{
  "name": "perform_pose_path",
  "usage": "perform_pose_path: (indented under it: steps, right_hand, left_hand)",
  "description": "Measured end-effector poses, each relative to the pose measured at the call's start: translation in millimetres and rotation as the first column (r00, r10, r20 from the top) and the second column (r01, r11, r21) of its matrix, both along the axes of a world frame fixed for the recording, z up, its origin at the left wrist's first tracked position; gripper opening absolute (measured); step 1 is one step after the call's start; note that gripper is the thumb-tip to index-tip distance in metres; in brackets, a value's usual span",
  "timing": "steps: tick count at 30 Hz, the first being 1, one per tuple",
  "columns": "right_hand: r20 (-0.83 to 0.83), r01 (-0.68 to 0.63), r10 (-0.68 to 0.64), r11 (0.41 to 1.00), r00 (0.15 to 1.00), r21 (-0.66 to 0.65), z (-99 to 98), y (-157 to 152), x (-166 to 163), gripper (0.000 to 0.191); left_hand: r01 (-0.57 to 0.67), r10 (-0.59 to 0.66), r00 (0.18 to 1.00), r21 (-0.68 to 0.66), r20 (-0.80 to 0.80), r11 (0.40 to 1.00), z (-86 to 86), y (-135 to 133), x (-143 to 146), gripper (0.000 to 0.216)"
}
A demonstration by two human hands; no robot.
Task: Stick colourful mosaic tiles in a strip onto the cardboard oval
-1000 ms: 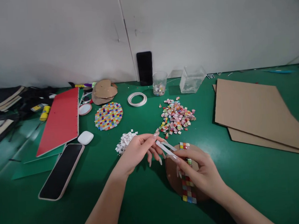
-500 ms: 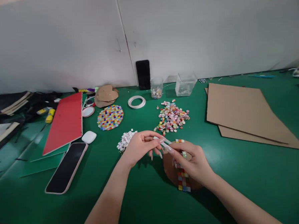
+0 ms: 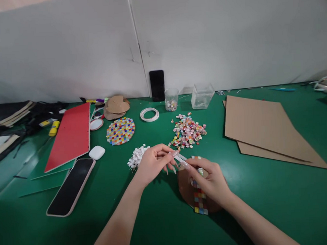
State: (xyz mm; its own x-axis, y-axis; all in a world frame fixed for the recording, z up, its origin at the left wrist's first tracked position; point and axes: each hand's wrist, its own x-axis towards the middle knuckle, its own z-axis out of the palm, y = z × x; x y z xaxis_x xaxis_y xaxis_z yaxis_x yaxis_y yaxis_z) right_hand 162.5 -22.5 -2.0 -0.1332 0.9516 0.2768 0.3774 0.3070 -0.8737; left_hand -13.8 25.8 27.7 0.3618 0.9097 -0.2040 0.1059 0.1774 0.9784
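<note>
My left hand pinches one end of a narrow white strip, thumb against forefinger, its other fingers curled loosely. The strip's near end is pinched in my right hand, so it spans the short gap between both hands. Under my right hand lies a round brown cardboard disc, partly hidden by it. A band of coloured mosaic tiles runs down the disc's middle. Beside my left hand is a pile of small white scraps. Loose mosaic tiles are heaped beyond my hands.
A tile-covered disc, a white ring-shaped roll and cut cardboard pieces lie farther back. At left are a phone, a white case and a red board. Cardboard sheets lie right; a plastic cup and clear box stand behind.
The view has tilted slightly, so the things on the table appear a little lower. Both hands keep their pinch on the white strip, with barely any movement.
</note>
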Motion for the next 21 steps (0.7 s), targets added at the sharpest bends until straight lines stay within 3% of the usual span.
perform_pose_path:
  steps: [10, 21]
  right_hand:
    - [-0.005, -0.019, 0.019, 1.000, 1.000, 0.013, 2.4, 1.8, 0.0, 0.015]
    - [0.033, -0.058, 0.059, 0.998, 0.998, -0.024, 4.0, 0.8, 1.1, 0.019]
  left_hand:
    - [0.032, -0.031, 0.999, -0.048, 0.026, 0.998, 6.4, -0.3, -0.2, 0.026]
    - [-0.008, 0.011, 0.999, -0.074, 0.036, 0.997, 3.7, -0.4, 1.9, 0.016]
